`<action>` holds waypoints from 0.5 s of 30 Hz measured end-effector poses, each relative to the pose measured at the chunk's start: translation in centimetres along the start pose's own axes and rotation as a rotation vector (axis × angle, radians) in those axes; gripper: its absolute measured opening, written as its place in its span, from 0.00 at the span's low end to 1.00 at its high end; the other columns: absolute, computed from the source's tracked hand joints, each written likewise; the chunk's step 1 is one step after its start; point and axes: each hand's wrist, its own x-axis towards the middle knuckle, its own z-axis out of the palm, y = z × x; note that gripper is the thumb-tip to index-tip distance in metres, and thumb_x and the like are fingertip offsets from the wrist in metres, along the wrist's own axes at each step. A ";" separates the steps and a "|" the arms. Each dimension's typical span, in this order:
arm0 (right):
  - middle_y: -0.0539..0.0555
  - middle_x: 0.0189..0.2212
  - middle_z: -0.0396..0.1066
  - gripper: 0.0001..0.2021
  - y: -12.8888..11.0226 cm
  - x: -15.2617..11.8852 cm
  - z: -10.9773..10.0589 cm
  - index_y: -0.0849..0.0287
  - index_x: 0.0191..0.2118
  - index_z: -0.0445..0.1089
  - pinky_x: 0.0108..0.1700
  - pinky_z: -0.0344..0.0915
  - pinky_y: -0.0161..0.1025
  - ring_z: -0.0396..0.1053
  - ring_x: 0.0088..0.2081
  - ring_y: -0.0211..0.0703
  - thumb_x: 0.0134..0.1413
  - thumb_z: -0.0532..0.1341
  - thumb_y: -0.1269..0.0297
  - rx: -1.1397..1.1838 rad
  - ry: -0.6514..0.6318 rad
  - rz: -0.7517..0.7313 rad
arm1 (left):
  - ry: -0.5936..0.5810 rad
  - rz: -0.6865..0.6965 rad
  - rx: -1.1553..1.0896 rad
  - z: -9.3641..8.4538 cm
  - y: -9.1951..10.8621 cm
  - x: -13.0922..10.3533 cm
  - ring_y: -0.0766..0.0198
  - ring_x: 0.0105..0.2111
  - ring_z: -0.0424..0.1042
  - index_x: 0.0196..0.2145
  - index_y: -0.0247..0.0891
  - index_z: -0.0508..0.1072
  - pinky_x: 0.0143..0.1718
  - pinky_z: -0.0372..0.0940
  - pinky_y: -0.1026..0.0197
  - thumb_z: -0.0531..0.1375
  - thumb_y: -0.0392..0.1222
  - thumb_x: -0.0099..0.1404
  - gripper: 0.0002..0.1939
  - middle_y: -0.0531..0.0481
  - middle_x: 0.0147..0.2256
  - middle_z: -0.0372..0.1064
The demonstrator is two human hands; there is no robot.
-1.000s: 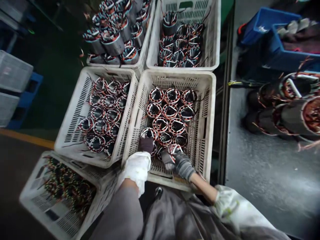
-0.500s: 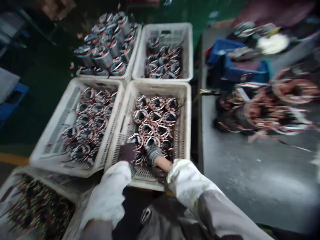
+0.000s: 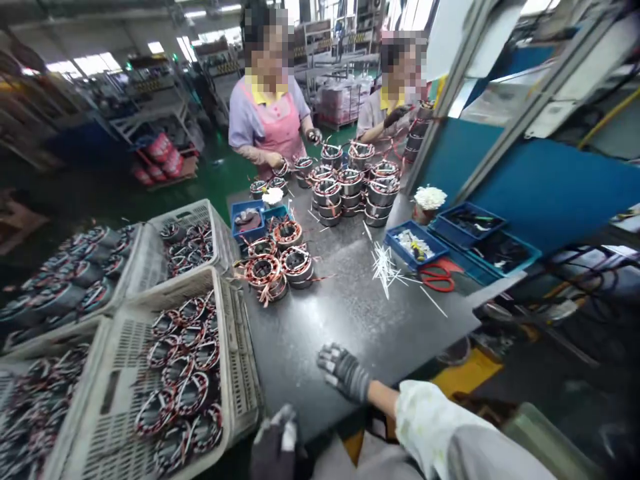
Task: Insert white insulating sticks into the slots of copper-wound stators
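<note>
My right hand (image 3: 345,371), in a grey-and-black striped glove, lies palm down on the dark metal table (image 3: 325,320), fingers stretched forward and nothing in them. My left hand (image 3: 275,440), in a dark glove with pale fingertips, is low by the table's near edge, beside a white plastic crate (image 3: 237,360). Blur hides how its fingers are bent. Inside that crate stand several wound motor stators (image 3: 177,370) with red and white lacing. Beyond my right hand, a group of copper-wound stators (image 3: 263,270) sits on the table.
More stacked stators (image 3: 327,193) stand farther back, near two co-workers (image 3: 273,120). White strips (image 3: 384,267), a blue tray (image 3: 416,248) and red-handled scissors (image 3: 437,278) lie at the right. Other crates of stators (image 3: 75,280) fill the left; a metal frame post (image 3: 440,120) rises at right.
My view has swung right and up, from the crates to the table. My right hand has left the stators in the crate and rests on the table; my left hand has also come out.
</note>
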 end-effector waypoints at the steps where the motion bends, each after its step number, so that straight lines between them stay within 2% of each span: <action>1: 0.62 0.66 0.72 0.22 2.8 -1.4 -1.5 0.57 0.65 0.74 0.72 0.58 0.58 0.65 0.69 0.56 0.69 0.62 0.62 -0.035 0.016 0.066 | 0.041 0.081 -0.018 1.6 2.8 -0.6 0.50 0.58 0.78 0.50 0.47 0.85 0.62 0.73 0.47 0.52 0.43 0.74 0.21 0.50 0.51 0.83; 3: 0.63 0.67 0.71 0.22 8.1 -3.4 -5.1 0.57 0.65 0.75 0.71 0.59 0.58 0.66 0.69 0.56 0.69 0.60 0.65 -0.109 0.059 0.204 | 0.099 0.259 -0.034 3.5 7.0 -1.0 0.51 0.60 0.76 0.52 0.49 0.85 0.65 0.71 0.48 0.52 0.42 0.75 0.21 0.51 0.53 0.83; 4: 0.63 0.67 0.70 0.23 10.5 -4.0 -6.9 0.56 0.65 0.75 0.71 0.59 0.59 0.66 0.69 0.55 0.69 0.58 0.66 -0.144 0.086 0.261 | 0.105 0.339 -0.029 3.8 8.5 -0.8 0.51 0.60 0.77 0.52 0.49 0.85 0.64 0.71 0.48 0.53 0.42 0.74 0.20 0.52 0.52 0.83; 6: 0.63 0.68 0.69 0.24 14.7 -4.8 -10.5 0.55 0.65 0.75 0.72 0.57 0.60 0.66 0.69 0.55 0.68 0.56 0.67 -0.194 0.163 0.327 | 0.106 0.413 -0.007 3.1 10.5 0.7 0.50 0.60 0.76 0.52 0.49 0.85 0.63 0.73 0.47 0.56 0.45 0.73 0.18 0.52 0.51 0.83; 8: 0.62 0.70 0.67 0.24 18.0 -5.3 -13.5 0.56 0.64 0.76 0.73 0.55 0.58 0.64 0.70 0.54 0.68 0.54 0.66 -0.212 0.237 0.319 | 0.127 0.373 0.013 1.1 12.0 3.3 0.48 0.61 0.75 0.53 0.49 0.84 0.62 0.73 0.46 0.57 0.49 0.73 0.18 0.51 0.52 0.83; 11: 0.60 0.73 0.63 0.25 20.7 -6.0 -16.3 0.55 0.61 0.79 0.73 0.55 0.55 0.60 0.72 0.52 0.69 0.51 0.63 -0.206 0.284 0.256 | 0.172 0.333 -0.009 -2.9 15.0 9.3 0.49 0.63 0.73 0.57 0.49 0.81 0.65 0.70 0.42 0.54 0.52 0.76 0.20 0.50 0.55 0.81; 13: 0.58 0.73 0.64 0.24 21.2 -6.3 -17.0 0.54 0.59 0.80 0.72 0.56 0.54 0.60 0.72 0.52 0.67 0.52 0.62 -0.207 0.290 0.233 | 0.200 0.435 -0.038 -5.2 18.1 14.8 0.50 0.62 0.74 0.57 0.48 0.80 0.65 0.69 0.43 0.54 0.52 0.78 0.20 0.49 0.56 0.80; 15: 0.56 0.71 0.67 0.25 21.2 -6.6 -16.9 0.52 0.59 0.81 0.73 0.56 0.54 0.61 0.71 0.52 0.63 0.54 0.63 -0.215 0.273 0.202 | 0.229 0.580 -0.042 -6.9 22.0 21.0 0.52 0.59 0.75 0.58 0.46 0.79 0.66 0.67 0.45 0.52 0.51 0.79 0.20 0.48 0.55 0.81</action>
